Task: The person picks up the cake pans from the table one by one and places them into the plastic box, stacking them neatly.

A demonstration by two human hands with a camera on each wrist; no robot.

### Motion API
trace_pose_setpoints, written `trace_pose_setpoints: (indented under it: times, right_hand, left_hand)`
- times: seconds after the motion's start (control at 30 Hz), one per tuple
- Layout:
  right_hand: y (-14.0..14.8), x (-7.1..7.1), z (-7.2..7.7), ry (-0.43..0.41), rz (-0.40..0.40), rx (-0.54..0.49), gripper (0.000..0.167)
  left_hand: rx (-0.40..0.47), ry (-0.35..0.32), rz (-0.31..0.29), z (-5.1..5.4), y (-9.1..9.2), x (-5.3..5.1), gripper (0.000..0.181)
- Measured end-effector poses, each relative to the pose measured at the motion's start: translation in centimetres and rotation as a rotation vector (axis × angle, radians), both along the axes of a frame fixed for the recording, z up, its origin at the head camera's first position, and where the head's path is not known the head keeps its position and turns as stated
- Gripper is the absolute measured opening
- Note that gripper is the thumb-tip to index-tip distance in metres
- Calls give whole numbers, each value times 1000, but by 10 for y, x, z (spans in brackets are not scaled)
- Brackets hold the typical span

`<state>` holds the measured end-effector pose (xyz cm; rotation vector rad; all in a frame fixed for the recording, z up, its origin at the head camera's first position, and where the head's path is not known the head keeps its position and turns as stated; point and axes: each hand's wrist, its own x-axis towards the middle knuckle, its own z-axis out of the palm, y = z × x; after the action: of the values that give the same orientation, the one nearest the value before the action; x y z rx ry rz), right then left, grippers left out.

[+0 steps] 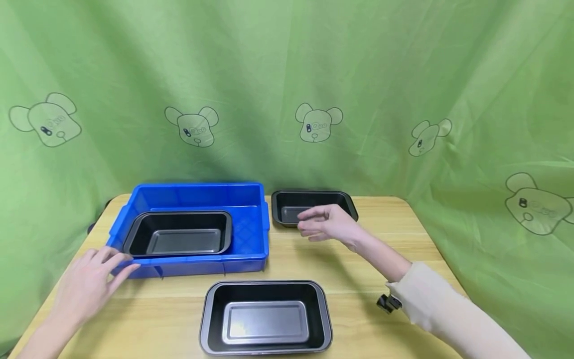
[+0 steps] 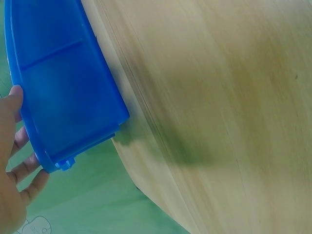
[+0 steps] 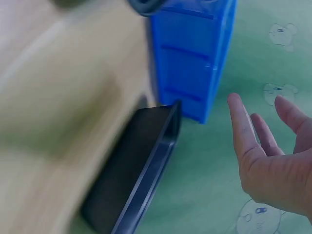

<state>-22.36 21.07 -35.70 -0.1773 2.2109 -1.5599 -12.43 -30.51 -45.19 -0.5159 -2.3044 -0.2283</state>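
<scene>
At its near left corner, the blue plastic bin (image 1: 244, 264) is gripped by my left hand (image 1: 91, 276), thumb on one side of the rim and fingers on the other. The left wrist view shows that hand (image 2: 17, 146) on the bin's edge. A dark loaf pan (image 1: 186, 242) lies inside the bin, toward its left. My right hand (image 1: 329, 223) hovers with loosely extended fingers in front of a second loaf pan (image 1: 287, 214) at the back of the table, partly covering it. In the right wrist view its fingers stand apart from that pan (image 3: 131, 170), holding nothing.
A third loaf pan (image 1: 264, 321) sits at the table's front middle. Green curtain (image 1: 269, 75) printed with cartoon heads hangs behind and beside the wooden table (image 1: 381, 239). A small black device (image 1: 388, 303) is attached at the right sleeve.
</scene>
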Motion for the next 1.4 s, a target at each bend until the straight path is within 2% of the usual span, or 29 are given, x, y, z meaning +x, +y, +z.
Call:
trace_pose_setpoints:
  times: [0.3,0.73,1.03,1.4]
  right_hand:
    - [23,15,-29,-18,64,5,44]
    - [36,42,-65,-46,112,-15,54]
    - [31,59,-79,-47,126,8,51]
    - [26,67,-94,-35,145,28,44]
  left_hand:
    - [3,6,1,-1,0,0,78]
    - [6,-4,8,-1,2,-3,79]
    - [9,0,5,1,2,-1,79]
    - [10,-4,6,-1,1,0,79]
